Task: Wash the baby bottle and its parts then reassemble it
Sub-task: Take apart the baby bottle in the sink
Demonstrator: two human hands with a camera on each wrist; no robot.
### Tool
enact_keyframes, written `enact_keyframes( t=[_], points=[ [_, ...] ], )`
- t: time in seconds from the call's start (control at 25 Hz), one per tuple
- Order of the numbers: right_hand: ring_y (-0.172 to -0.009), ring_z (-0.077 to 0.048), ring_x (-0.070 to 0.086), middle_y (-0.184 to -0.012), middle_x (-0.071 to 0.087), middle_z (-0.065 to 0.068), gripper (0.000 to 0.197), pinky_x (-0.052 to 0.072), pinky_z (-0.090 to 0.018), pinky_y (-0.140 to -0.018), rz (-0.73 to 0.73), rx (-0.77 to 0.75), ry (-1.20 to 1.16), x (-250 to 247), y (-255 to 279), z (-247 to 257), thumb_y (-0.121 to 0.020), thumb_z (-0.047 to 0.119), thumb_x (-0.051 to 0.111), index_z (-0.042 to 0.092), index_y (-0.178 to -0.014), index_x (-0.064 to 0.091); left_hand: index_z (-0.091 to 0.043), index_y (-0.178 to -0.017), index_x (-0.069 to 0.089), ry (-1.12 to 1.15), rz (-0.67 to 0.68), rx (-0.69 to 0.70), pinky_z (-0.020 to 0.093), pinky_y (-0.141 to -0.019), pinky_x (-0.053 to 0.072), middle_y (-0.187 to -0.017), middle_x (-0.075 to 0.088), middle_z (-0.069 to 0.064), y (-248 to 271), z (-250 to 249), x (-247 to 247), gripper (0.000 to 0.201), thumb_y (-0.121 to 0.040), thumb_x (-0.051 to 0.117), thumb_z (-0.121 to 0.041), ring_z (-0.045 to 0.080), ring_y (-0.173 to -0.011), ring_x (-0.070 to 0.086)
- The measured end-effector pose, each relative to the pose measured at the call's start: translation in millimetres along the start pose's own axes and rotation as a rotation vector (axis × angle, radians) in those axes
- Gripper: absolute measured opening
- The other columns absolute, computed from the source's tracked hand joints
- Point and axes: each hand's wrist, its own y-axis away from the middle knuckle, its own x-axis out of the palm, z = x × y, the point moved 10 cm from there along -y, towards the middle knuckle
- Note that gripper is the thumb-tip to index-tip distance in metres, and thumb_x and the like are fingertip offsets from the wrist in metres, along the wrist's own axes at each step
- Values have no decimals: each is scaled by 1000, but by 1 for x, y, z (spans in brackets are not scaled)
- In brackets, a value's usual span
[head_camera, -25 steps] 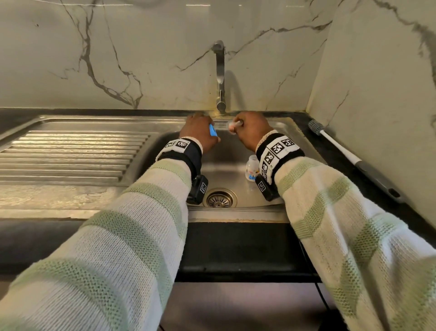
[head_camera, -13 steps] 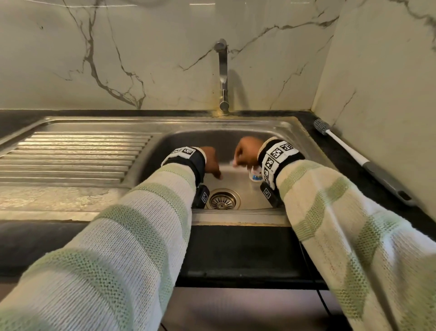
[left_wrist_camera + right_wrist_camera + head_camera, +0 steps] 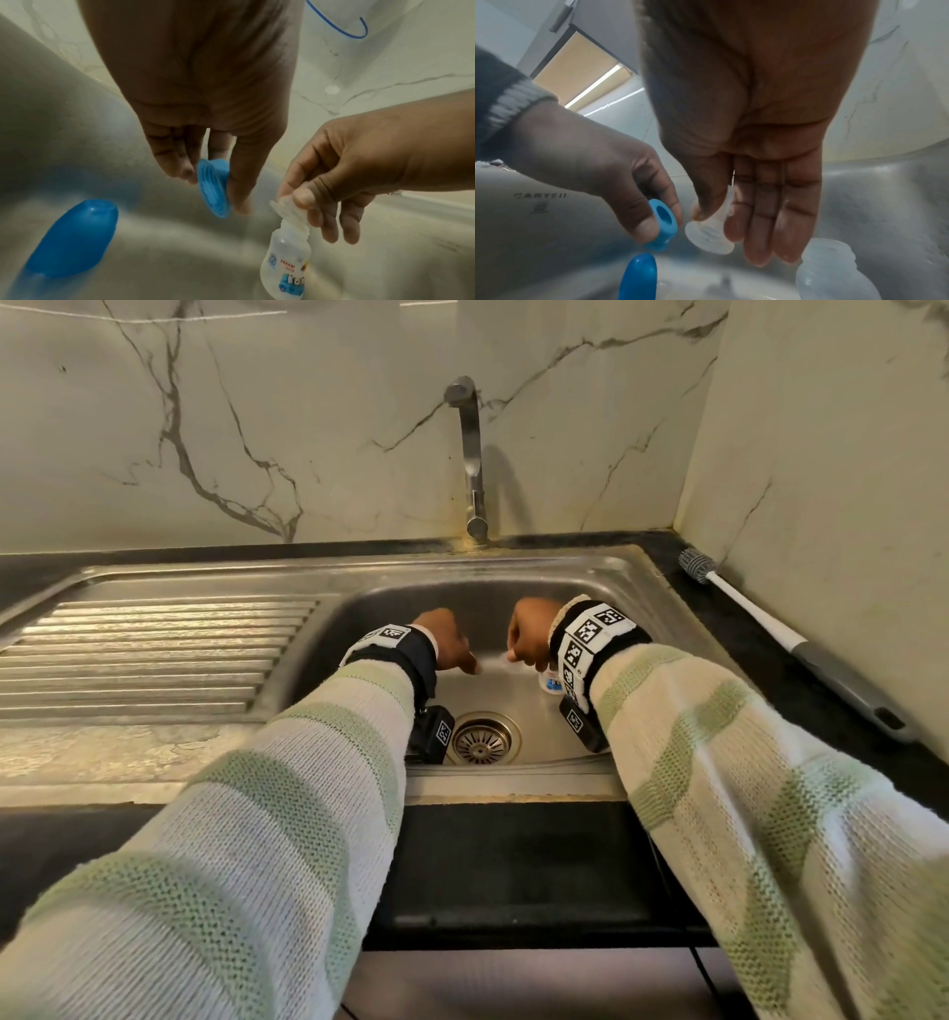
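Observation:
Both hands are low inside the steel sink (image 3: 631,588). My left hand (image 3: 452,644) pinches the blue screw ring (image 3: 213,186) (image 3: 663,220) between thumb and fingers. My right hand (image 3: 529,634) pinches the clear silicone teat (image 3: 709,233) (image 3: 287,211) by its flange, just right of the ring. The small translucent bottle (image 3: 285,261) (image 3: 552,680) with a printed label stands on the sink floor under the right hand. A blue cap (image 3: 74,237) (image 3: 638,278) lies on the sink floor to the left.
The tap (image 3: 472,454) rises behind the basin with no water visible. The drain strainer (image 3: 482,739) sits near the front of the basin. A ribbed draining board (image 3: 144,654) lies left. A bottle brush (image 3: 770,629) lies on the dark counter at the right wall.
Both hands dropped from under the tap spout down into the basin, carrying the ring and the teat close to the bottle.

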Motion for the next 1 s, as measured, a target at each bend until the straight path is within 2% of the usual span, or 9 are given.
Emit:
enact_keyframes(
  t=[0.12,0.32,0.52,0.84,1.0],
  points=[
    [-80,-26,70,-81,71,-6,22,59,-44,-82,-31,30,-42,-1,-6,-7,-86,34,73,12,-89,69,-13,-123,67,-37,28,19,37,-92,52,-120,68,6,-7,-5,8,56,-75,83,-38,25,-109,64],
    [-85,-27,71,-89,73,-7,28,58,-44,-83,-7,44,-2,6,-16,-14,-86,34,72,10,-100,69,-9,-124,65,-132,68,18,37,-92,53,-119,69,9,-32,1,29,62,-72,86,-36,28,-108,65],
    [-84,-28,71,-90,73,-8,27,59,-44,-82,-10,46,-16,14,-29,-12,-86,32,72,10,-102,70,-14,-124,65,-234,132,43,38,-93,54,-119,68,7,-47,6,54,58,-73,84,-35,26,-106,65],
    [-81,-29,70,-86,72,-8,26,59,-43,-80,-31,48,-65,17,-44,-19,-84,34,73,12,-96,69,-11,-121,66,-366,154,60,39,-91,55,-117,67,9,-66,7,73,48,-79,79,-30,28,-102,66],
    [-79,-29,70,-83,71,-8,25,59,-43,-79,-40,56,-69,14,-44,-23,-83,35,73,12,-94,69,-12,-126,63,-378,174,28,39,-92,54,-123,64,10,-67,13,79,56,-77,81,-34,29,-106,65]
  ],
)
